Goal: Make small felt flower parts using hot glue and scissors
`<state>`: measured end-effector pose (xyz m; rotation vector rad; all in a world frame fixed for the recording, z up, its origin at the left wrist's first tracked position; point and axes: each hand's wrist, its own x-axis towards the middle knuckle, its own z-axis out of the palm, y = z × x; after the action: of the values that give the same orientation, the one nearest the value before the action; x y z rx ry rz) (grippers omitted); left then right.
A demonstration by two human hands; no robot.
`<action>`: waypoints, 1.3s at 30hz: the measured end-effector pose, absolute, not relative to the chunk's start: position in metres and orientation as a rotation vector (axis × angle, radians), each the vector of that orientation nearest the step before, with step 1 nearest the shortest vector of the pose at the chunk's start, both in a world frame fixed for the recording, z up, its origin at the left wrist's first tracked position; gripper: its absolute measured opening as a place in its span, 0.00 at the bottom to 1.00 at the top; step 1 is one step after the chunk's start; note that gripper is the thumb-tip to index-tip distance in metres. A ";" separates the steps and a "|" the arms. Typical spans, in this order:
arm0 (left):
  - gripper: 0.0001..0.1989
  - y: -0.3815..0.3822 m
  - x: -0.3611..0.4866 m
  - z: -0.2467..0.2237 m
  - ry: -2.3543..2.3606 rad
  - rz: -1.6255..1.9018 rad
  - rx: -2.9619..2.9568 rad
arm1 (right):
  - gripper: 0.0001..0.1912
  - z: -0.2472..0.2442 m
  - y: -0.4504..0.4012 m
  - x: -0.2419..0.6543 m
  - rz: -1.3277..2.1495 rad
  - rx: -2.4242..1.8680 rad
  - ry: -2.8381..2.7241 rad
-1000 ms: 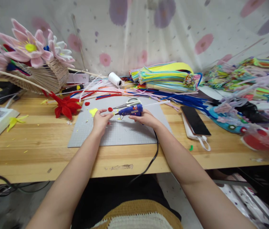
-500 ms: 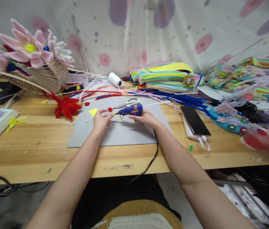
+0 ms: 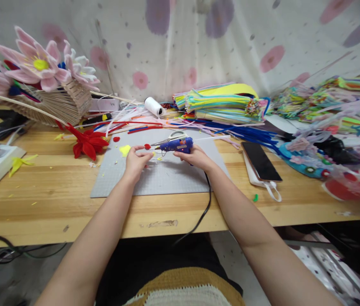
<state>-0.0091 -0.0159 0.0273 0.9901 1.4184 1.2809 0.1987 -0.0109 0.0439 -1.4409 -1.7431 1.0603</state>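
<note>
Over the grey cutting mat [image 3: 173, 182], my right hand [image 3: 197, 156] grips a blue hot glue gun [image 3: 176, 145]. Its nozzle points left and a clear glue stick juts out behind. My left hand [image 3: 136, 160] is closed with a small red fuzzy piece [image 3: 147, 146] at its fingertips, just left of the nozzle. A bit more red shows below my left thumb, too small to name. Scissors [image 3: 176, 135] lie behind the glue gun, partly hidden by it. Left of my left hand, a yellow piece [image 3: 124, 150] and another small red piece [image 3: 116, 139] rest on the mat.
A red fuzzy flower [image 3: 87, 142] and a fan with pink flowers [image 3: 41, 63] stand at left. Pipe cleaner bundles [image 3: 221, 104] and a white thread spool [image 3: 153, 106] lie behind. A phone [image 3: 262, 161] sits at right. The glue gun's black cord [image 3: 206, 208] hangs over the table edge.
My right hand has drawn the glue gun slightly to the right, so its nozzle stands farther from the red piece. My left hand has hardly moved.
</note>
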 end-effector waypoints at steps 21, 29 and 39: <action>0.27 -0.018 -0.008 0.031 1.370 1.256 0.997 | 0.24 0.044 -0.005 0.220 0.888 -1.539 -1.522; 0.25 -0.018 -0.008 0.030 1.348 1.290 0.980 | 0.22 0.037 0.010 0.244 0.665 -1.566 -1.214; 0.24 -0.017 -0.008 0.027 1.326 1.340 0.966 | 0.26 0.008 0.027 0.270 0.410 -2.011 -1.263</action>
<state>-0.0079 -0.0167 0.0268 0.9662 1.3259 1.3404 0.2702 0.0268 0.0078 -2.0114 -1.2631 0.4099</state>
